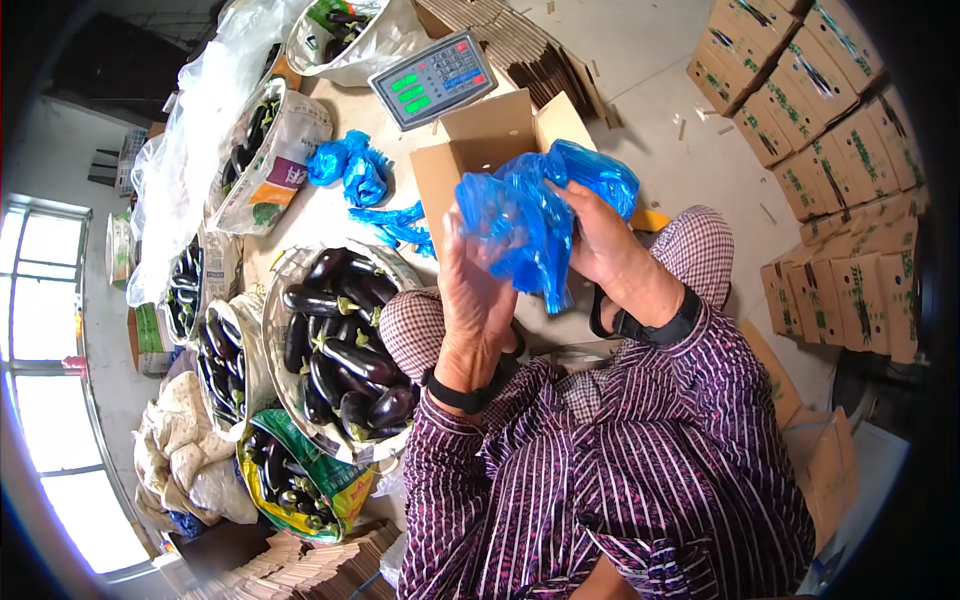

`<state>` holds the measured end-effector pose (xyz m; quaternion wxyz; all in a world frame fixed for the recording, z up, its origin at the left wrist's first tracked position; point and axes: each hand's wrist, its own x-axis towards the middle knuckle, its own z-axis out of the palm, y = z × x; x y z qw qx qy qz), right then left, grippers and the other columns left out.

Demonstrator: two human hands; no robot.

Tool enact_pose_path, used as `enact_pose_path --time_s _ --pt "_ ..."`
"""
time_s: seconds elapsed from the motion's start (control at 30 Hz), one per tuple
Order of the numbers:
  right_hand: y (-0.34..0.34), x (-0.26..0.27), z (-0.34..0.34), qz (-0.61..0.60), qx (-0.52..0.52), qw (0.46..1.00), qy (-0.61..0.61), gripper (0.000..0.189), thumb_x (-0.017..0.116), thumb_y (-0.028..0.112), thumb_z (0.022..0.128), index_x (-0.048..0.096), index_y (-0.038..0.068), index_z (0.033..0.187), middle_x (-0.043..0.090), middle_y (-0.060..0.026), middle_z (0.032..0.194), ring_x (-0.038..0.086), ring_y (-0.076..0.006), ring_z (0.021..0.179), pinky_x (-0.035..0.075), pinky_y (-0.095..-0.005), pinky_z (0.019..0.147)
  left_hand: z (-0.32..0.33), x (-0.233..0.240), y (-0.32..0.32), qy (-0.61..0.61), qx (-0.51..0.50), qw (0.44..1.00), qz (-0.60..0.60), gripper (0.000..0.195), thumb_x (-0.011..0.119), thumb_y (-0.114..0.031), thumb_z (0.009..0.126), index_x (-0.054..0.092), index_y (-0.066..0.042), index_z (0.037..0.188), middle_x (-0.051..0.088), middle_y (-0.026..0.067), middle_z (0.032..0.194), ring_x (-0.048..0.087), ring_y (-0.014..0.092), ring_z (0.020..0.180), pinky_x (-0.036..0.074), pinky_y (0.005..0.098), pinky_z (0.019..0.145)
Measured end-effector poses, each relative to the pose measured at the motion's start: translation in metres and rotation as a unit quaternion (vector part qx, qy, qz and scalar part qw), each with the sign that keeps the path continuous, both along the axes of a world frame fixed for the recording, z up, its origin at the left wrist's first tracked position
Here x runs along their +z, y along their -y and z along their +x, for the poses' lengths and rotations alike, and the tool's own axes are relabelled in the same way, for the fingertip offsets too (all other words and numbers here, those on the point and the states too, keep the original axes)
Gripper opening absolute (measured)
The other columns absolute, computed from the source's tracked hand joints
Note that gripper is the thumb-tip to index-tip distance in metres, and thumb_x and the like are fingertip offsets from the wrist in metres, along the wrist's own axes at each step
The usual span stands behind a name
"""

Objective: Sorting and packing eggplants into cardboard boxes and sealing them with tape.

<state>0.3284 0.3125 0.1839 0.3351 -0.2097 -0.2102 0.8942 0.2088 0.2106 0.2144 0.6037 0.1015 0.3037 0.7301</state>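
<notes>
A thin blue plastic bag (525, 217) is spread between my two hands, over the near side of an open cardboard box (487, 124). My left hand (476, 277) is at the bag's left side, its palm and fingers against the film, some fingers hidden behind it. My right hand (604, 232) pinches the bag's upper right part between thumb and fingers. More blue plastic bags (365, 176) lie crumpled left of the box. A large round basket of eggplants (352, 360) stands left of my knee. Beyond the box is a digital scale display (433, 79) with lit green readouts.
Several sacks of eggplants (259, 150) line the left side, some beneath clear plastic sheeting (202, 112). Flattened cardboard (517, 45) is stacked behind the box. Printed cartons (832, 97) are piled at the right. A green and yellow sack (337, 480) leans against the basket.
</notes>
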Motion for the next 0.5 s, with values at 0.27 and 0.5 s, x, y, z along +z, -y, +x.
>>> enact_pose_path --time_s 0.27,0.5 --pt "-0.006 0.060 -0.068 0.083 0.063 0.993 -0.058 0.025 0.058 0.021 0.095 0.062 0.001 0.108 0.068 -0.0067 0.095 0.066 -0.0126 0.084 0.054 -0.0287 0.078 -0.013 0.006 0.001 -0.060 0.169 0.982 -0.064 0.021 0.052 -0.022 0.098 0.055 -0.006 0.111 0.061 0.0015 0.095 0.060 0.012 0.074 0.052 0.0253 0.063" --pt "-0.019 0.077 -0.047 0.161 0.074 0.983 -0.045 0.023 0.054 0.023 0.098 0.058 0.005 0.112 0.067 -0.0005 0.091 0.065 -0.0079 0.074 0.054 -0.0221 0.061 -0.046 0.058 0.005 -0.166 0.184 0.968 0.051 0.030 0.054 -0.026 0.098 0.055 -0.004 0.119 0.063 0.0070 0.105 0.064 0.016 0.085 0.055 0.0292 0.071"
